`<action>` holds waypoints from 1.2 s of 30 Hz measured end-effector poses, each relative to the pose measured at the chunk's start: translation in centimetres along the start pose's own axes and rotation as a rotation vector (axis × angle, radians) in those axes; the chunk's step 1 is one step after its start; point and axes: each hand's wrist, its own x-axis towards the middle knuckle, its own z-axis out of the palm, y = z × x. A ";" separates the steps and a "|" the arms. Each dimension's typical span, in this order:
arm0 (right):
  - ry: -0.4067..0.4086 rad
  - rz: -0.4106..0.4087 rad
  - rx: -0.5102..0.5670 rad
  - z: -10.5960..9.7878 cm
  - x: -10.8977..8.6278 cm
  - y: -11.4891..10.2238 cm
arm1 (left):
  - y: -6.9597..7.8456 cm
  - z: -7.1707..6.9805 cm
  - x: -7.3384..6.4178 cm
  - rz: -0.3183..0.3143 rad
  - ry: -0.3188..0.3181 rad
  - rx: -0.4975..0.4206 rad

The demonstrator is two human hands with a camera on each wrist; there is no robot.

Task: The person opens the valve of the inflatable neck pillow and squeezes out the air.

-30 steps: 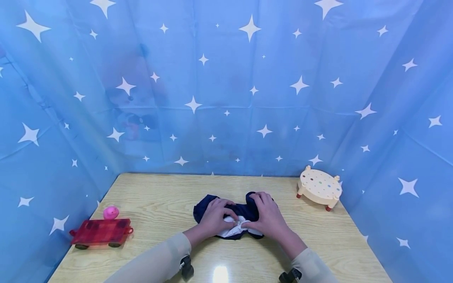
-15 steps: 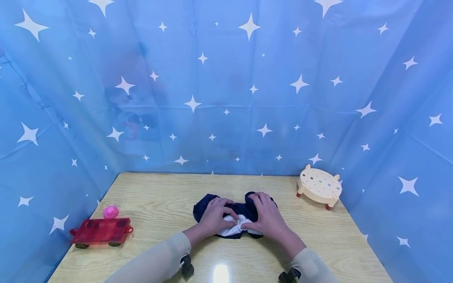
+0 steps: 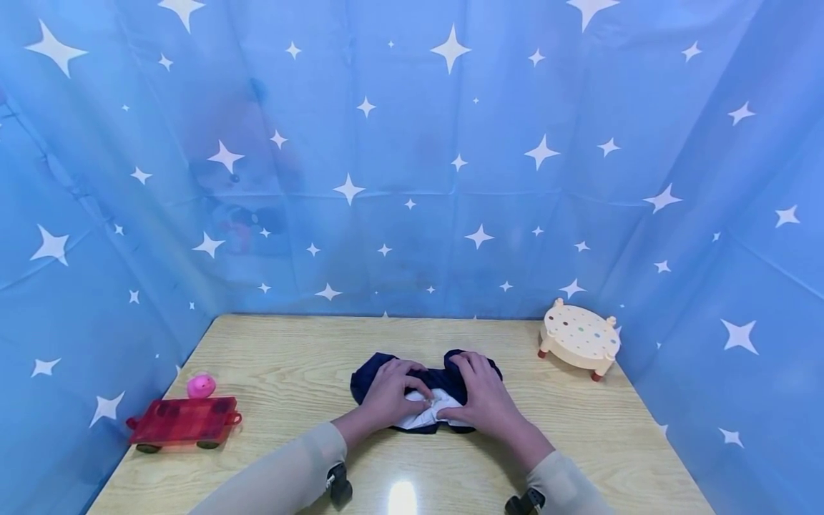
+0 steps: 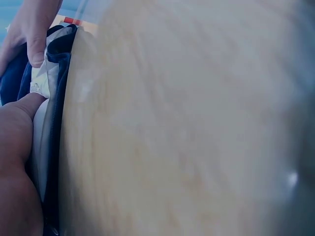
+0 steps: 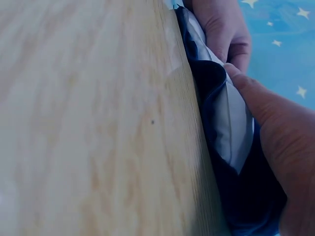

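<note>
A navy cloth piece (image 3: 438,379) with a white lining (image 3: 444,406) lies bunched near the middle of the table. Its exact kind does not show. My left hand (image 3: 389,393) grips its left part, the thumb and index finger at the white lining. On the right part my right hand (image 3: 486,397) is curled over the navy fabric, thumb on the lining. In the left wrist view a zipper (image 4: 53,118) runs along the navy edge, and a small whitish tag (image 4: 37,87) sits between the thumbs. The right wrist view shows the lining (image 5: 231,123) bulging out from the navy edge.
A red toy cart (image 3: 187,420) with dark wheels stands at the table's left side, and a pink ball-like toy (image 3: 201,386) is just behind it. At the back right is a cream dotted toy stool (image 3: 581,335). A blue star-patterned curtain (image 3: 412,157) surrounds the wooden table (image 3: 290,343).
Both hands keep their hold on the navy cloth and barely move. The white lining between the thumbs looks slightly flatter, and the head view has shifted a little.
</note>
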 end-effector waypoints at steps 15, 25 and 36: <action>-0.030 -0.028 0.038 0.0 -0.1 0.1 | -0.1 0.0 0.0 0.002 0.008 0.001; -0.051 -0.042 -0.042 0.2 0.2 0.2 | 0.1 -0.1 -0.1 -0.004 -0.001 -0.012; -0.079 -0.022 -0.028 0.4 0.1 0.3 | 0.0 0.0 -0.1 -0.002 0.008 -0.026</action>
